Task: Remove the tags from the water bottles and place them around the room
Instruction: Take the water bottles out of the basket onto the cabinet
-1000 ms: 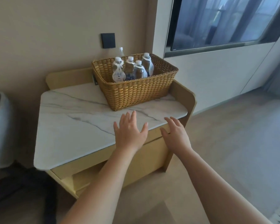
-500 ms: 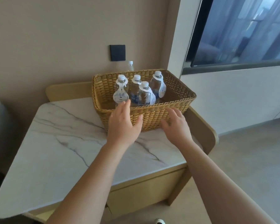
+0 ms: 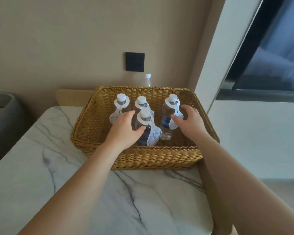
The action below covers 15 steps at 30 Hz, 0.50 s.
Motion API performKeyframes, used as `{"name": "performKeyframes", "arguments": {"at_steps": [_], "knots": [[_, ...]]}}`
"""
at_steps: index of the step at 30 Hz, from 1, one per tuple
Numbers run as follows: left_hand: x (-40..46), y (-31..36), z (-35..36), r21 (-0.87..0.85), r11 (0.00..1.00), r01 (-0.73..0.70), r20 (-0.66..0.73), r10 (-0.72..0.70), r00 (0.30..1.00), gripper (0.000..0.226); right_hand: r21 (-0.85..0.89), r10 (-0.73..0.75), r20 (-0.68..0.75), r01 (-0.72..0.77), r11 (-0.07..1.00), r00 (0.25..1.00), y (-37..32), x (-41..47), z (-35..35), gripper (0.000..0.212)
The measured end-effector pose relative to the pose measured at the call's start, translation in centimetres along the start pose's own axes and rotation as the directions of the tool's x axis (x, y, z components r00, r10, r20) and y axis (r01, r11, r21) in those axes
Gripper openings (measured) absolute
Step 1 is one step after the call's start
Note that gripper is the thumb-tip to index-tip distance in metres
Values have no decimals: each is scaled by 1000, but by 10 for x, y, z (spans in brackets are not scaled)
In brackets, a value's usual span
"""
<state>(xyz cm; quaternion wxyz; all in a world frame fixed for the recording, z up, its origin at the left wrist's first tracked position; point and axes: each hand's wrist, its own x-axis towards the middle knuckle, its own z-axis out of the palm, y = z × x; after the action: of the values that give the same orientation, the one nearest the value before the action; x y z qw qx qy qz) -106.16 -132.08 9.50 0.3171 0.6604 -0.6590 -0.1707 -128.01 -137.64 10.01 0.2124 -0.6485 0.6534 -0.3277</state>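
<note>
Several clear water bottles with white caps stand upright in a wicker basket (image 3: 159, 160); each carries a white paper tag round its neck. My left hand (image 3: 124, 128) reaches into the basket, with its thumb against the front bottle (image 3: 145, 131) and its fingers stretched toward the back-left bottle (image 3: 121, 103). My right hand (image 3: 188, 122) is spread beside the right bottle (image 3: 167, 114), fingertips at its hanging tag (image 3: 174, 125). A back-middle bottle (image 3: 141, 102) stands behind the front one.
The basket sits at the back right of a marble-topped wooden side table (image 3: 75, 192). Behind the basket, another bottle (image 3: 148, 80) stands against the wall below a black wall plate (image 3: 135, 61). A grey seat (image 3: 2, 116) is on the left and a window (image 3: 270, 56) on the right.
I have come closer to the table. Both hands have moved from in front of the basket over its rim and in among the bottles.
</note>
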Motion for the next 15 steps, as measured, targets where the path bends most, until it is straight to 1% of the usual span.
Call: {"name": "performKeyframes", "arguments": {"at_steps": [3,5,8,11,15], "knots": [[13,-1,8,-43,999,9,63,-7,998,47,101,61,67,-67,993,996,3,25,10,78],[19,-4,14,-65,997,52,125,-44,991,50,140,78,81,-89,986,994,5,40,15,88],[27,-11,21,-91,989,116,194,-96,976,61,139,91,93,-103,985,992,8,57,21,100],[34,-14,23,-118,983,141,242,-109,964,67,102,86,128,-99,990,988,12,68,26,101],[38,-17,24,-158,976,151,276,-103,956,69,71,108,191,-123,990,976,16,77,31,95]]}}
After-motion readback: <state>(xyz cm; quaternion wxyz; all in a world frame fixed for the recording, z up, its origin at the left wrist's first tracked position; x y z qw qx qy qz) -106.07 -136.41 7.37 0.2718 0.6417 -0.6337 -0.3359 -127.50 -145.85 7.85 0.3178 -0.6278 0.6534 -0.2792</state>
